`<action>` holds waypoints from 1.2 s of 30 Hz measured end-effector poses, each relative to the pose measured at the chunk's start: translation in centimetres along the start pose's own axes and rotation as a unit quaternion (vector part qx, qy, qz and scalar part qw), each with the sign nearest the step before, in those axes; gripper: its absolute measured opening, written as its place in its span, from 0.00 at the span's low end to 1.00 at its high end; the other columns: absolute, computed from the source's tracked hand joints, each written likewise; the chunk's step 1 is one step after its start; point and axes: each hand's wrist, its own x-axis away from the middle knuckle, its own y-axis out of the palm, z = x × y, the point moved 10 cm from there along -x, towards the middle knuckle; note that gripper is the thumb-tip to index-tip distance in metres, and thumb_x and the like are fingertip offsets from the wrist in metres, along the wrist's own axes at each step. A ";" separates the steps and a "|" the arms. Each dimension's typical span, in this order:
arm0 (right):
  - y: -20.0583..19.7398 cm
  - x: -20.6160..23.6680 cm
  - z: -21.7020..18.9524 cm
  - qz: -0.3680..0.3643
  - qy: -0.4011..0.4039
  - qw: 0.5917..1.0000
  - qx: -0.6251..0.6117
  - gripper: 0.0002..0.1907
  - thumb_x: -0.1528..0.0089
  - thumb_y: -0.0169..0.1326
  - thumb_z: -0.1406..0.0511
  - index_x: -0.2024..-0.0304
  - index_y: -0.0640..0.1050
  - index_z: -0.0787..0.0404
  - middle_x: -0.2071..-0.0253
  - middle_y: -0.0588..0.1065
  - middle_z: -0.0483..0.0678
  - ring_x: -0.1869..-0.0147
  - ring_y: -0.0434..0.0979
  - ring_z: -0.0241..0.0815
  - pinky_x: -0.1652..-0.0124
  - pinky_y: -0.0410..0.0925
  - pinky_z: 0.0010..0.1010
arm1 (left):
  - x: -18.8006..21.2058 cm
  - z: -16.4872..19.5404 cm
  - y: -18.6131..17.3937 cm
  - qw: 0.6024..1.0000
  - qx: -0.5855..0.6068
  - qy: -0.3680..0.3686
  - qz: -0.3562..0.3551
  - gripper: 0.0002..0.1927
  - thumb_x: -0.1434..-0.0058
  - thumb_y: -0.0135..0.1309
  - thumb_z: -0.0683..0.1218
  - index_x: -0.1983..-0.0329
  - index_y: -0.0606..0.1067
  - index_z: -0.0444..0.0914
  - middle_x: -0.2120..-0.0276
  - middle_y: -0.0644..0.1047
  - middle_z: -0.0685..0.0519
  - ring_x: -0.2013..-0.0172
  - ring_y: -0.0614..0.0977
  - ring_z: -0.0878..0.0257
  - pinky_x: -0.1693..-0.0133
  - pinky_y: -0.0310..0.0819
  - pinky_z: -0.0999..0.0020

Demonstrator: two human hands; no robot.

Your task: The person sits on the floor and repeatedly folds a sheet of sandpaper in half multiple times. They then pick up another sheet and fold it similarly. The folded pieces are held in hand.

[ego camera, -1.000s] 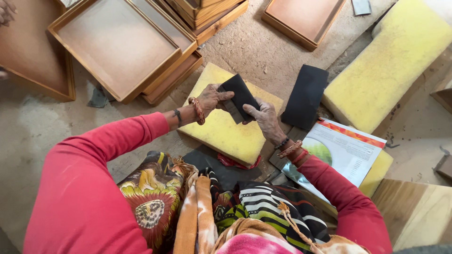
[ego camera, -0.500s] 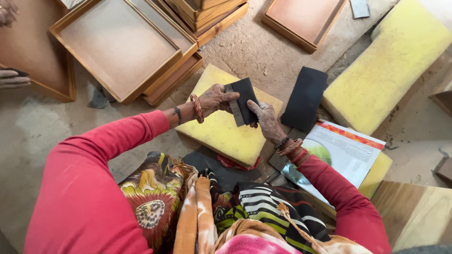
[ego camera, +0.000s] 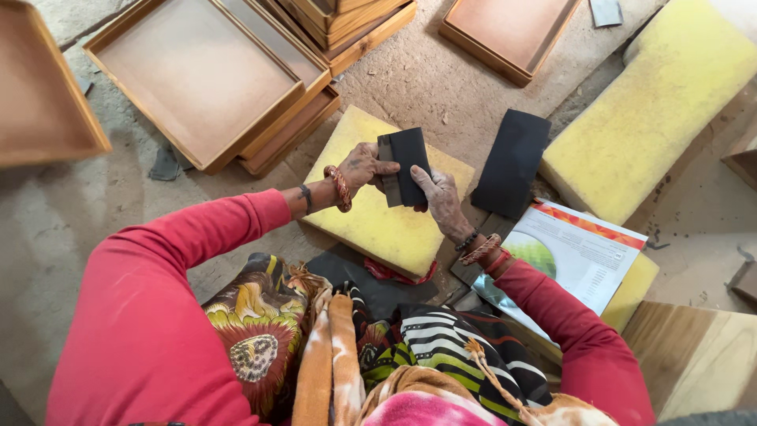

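A folded dark sandpaper sheet [ego camera: 406, 167] was held upright between both hands above the yellow foam block [ego camera: 378, 229], its long axis running away from the body. The left hand [ego camera: 361, 164] pinched its left edge, and the right hand [ego camera: 438, 197] gripped the lower right corner, fingers closed on it. Compared with half a second earlier, the sheet was turned squarer, its folded edge more exposed. A second dark sheet [ego camera: 512, 162] lay just right.
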 end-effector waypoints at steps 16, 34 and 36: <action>-1.5 0.3 -1.2 0.046 0.011 0.999 -0.002 0.23 0.30 0.48 0.51 0.65 0.79 0.62 0.79 0.74 0.43 0.81 0.71 0.29 0.82 0.64 0.20 | 1.0 2.4 2.5 0.971 0.202 -0.051 -0.113 0.24 0.40 0.58 0.41 0.41 0.71 0.28 0.54 0.82 0.41 0.59 0.88 0.53 0.54 0.88 0.59; 0.6 1.3 -0.7 0.024 -0.013 0.999 -0.020 0.20 0.29 0.49 0.55 0.65 0.79 0.64 0.78 0.76 0.43 0.81 0.73 0.29 0.81 0.65 0.21 | 0.8 1.0 1.8 0.998 0.039 -0.026 -0.040 0.15 0.36 0.60 0.44 0.52 0.78 0.28 0.67 0.81 0.47 0.72 0.84 0.61 0.69 0.84 0.68; 0.9 1.4 -0.6 0.012 -0.010 0.999 -0.034 0.21 0.28 0.48 0.54 0.66 0.78 0.64 0.78 0.76 0.44 0.81 0.73 0.29 0.81 0.65 0.20 | 0.6 1.4 1.9 1.000 0.016 -0.009 -0.023 0.13 0.37 0.59 0.43 0.53 0.79 0.29 0.70 0.82 0.47 0.76 0.84 0.62 0.72 0.82 0.70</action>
